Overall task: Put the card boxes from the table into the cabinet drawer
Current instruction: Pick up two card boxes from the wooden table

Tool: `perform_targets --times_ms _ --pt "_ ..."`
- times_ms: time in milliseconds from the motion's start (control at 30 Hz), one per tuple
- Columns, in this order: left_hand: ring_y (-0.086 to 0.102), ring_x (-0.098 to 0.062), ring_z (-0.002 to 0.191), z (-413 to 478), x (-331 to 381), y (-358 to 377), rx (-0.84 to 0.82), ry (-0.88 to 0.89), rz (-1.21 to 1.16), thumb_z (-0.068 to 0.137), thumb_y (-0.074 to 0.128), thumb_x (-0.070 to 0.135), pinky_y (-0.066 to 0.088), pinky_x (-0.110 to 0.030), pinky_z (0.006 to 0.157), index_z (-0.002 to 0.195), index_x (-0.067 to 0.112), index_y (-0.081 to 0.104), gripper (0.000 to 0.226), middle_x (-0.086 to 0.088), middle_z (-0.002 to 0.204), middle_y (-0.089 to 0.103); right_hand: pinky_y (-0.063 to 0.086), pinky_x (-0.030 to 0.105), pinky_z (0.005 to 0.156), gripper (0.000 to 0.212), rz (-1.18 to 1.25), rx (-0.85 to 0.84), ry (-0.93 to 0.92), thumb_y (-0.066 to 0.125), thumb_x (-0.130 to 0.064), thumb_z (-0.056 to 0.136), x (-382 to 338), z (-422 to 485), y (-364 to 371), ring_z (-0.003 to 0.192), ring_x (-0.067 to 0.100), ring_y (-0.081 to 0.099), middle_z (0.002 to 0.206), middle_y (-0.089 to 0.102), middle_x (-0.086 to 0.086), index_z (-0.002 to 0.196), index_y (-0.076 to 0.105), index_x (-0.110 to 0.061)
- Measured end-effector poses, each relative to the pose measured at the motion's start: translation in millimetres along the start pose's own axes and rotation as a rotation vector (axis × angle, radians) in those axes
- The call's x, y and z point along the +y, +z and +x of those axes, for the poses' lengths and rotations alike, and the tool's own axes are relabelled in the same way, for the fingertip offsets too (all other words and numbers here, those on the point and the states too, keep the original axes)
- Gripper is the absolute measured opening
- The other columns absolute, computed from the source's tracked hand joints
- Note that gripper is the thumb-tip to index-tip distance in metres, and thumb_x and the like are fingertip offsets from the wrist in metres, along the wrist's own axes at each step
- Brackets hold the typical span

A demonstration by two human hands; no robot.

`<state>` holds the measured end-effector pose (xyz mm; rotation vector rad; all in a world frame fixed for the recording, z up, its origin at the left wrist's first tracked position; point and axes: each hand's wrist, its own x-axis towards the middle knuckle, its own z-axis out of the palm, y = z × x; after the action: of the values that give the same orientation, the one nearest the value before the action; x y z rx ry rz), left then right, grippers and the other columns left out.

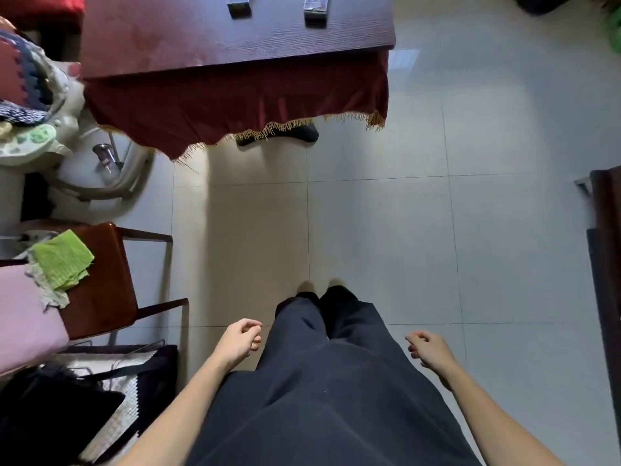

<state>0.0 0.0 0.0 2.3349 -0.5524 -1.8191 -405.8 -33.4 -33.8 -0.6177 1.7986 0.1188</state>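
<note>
Two card boxes, one (pixel 239 6) at 11 o'clock and one (pixel 316 10) at 12 o'clock, stand apart on the dark wood surface (pixel 201 31). Left hand (pixel 239 341) and right hand (pixel 431 351) hang empty beside dark trousers (pixel 322 381), fingers loosely curled, above the tiled floor (pixel 403 230).

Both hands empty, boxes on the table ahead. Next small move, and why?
Probably step forward toward the table. Left hand and right hand hang loosely curled at the person's sides and hold nothing, and the two card boxes sit at the table's far part, across open floor tiles, likely beyond reach from here.
</note>
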Motion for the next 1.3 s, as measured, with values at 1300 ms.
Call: perform_targets --times_ms 1300 --pt "0.048 -0.016 0.054 190.8 420.9 -174.0 0.071 0.02 -0.018 0.097 0.05 0.008 0.036 -0.02 0.047 0.104 0.002 0.063 0.015 -0.007 0.072 0.059 0.047 0.03 0.063 0.015 -0.002 0.053 -0.153 0.061 -0.023 0.094 -527.8 142.0 -97.7 0.069 0.02 0.065 0.083 0.072 0.009 0.094 0.071 -0.011"
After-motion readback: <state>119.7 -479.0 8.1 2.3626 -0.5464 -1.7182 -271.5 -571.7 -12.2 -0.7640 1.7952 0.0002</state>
